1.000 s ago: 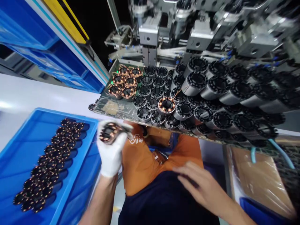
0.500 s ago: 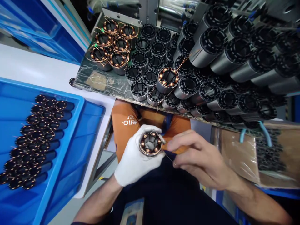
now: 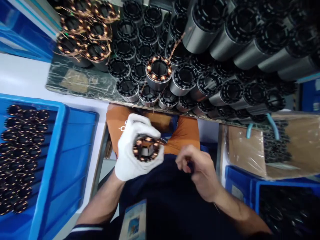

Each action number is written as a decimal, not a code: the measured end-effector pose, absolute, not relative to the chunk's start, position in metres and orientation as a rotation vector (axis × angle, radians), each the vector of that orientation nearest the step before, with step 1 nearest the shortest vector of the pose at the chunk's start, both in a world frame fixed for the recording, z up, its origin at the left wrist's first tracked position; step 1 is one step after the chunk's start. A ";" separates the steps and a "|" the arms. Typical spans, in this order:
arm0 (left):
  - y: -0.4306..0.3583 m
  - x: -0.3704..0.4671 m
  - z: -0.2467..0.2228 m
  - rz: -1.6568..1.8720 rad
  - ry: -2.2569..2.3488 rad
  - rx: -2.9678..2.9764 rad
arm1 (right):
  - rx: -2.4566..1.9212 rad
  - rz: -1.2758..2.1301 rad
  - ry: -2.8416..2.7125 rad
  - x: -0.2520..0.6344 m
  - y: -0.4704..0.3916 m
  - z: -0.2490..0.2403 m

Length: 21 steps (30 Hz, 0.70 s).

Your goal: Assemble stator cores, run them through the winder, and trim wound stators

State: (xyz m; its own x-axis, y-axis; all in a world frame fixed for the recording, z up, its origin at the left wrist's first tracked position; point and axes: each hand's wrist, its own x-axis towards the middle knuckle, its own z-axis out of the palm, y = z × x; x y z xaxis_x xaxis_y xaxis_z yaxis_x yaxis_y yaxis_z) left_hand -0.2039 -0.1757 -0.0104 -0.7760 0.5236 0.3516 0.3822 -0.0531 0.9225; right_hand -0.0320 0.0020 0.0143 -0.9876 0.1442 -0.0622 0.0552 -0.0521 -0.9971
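My left hand (image 3: 128, 155), in a white glove, is wrapped around a motor stator (image 3: 146, 159) wound with copper coils. The stator's open end faces up at me, and a short end of copper wire shows by its right rim. Apart from it, to the right, is my bare right hand (image 3: 201, 173) with its fingers curled in. A thin strand shows below the right wrist; whether the fingers pinch anything is hidden. Beyond my hands, a copper-wound stator (image 3: 157, 84) with a twisted lead stands on top of unwound stators (image 3: 127, 90) at the bench edge.
Several wound stators (image 3: 96, 53) with loose wires stand at the bench's (image 3: 75, 81) left end. Larger steel cylinders (image 3: 200, 36) are stacked at right. A blue bin (image 3: 70, 160) at left holds rows of wound stators. An open cardboard box (image 3: 247, 150) holds dark parts at right.
My right hand has drawn away from the stator, down and to the right, and its fingers have curled in. My left hand has moved left with the stator. The whole view has shifted.
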 end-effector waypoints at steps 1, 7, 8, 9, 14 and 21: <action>-0.176 -0.203 -0.011 1.873 2.078 1.165 | -0.265 2.248 -2.143 -0.037 0.005 0.018; -0.180 -0.166 -0.005 1.910 1.380 0.651 | -0.228 2.432 -1.981 -0.045 -0.009 0.011; -0.179 -0.160 -0.004 1.934 1.165 0.476 | -0.223 2.437 -1.983 -0.040 -0.011 0.007; -0.177 -0.156 -0.002 1.945 0.963 0.314 | -0.227 2.434 -1.998 -0.036 -0.012 0.003; -0.154 -0.152 0.004 2.024 0.552 -0.168 | -0.232 2.322 -2.147 -0.021 -0.002 -0.003; -0.153 -0.158 -0.007 1.900 0.929 -0.208 | 0.096 2.179 -1.845 -0.052 0.004 0.018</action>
